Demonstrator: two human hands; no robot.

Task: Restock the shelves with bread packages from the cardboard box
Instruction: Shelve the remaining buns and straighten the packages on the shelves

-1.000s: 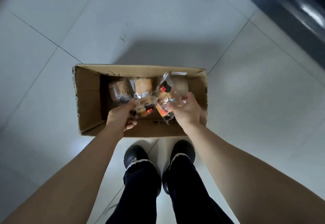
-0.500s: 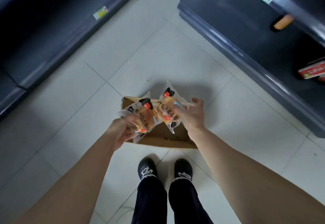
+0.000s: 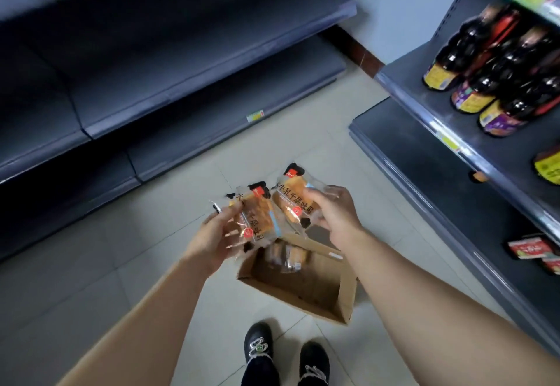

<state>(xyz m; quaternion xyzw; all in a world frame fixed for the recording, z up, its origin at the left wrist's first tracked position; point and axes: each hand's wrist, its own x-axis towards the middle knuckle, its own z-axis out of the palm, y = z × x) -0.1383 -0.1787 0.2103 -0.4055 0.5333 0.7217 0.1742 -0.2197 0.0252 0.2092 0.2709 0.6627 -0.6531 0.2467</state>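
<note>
I am looking down at the dark shelves (image 3: 188,61) on my left. Every tier in view is showing bare boards, so I am judging the restocking as barely begun. The right shelving (image 3: 424,155) is carrying dark bottles (image 3: 485,61) and some red packets (image 3: 530,249), with much of its lowest board lying bare. The cardboard box (image 3: 303,297) is sitting open on the floor (image 3: 91,264) between the two, just ahead of my shoes. My left hand (image 3: 212,234) and right hand (image 3: 336,216) are hovering above the box's far end, each holding one bread package. The left fingers (image 3: 230,213) are curling round the edge of the left package (image 3: 254,219), and the right fingers (image 3: 318,196) are pinching the side of the right package (image 3: 292,201). A few more packages (image 3: 285,257) are lying blurred in the box, so these two and the rest are waiting to be shelved.
</note>
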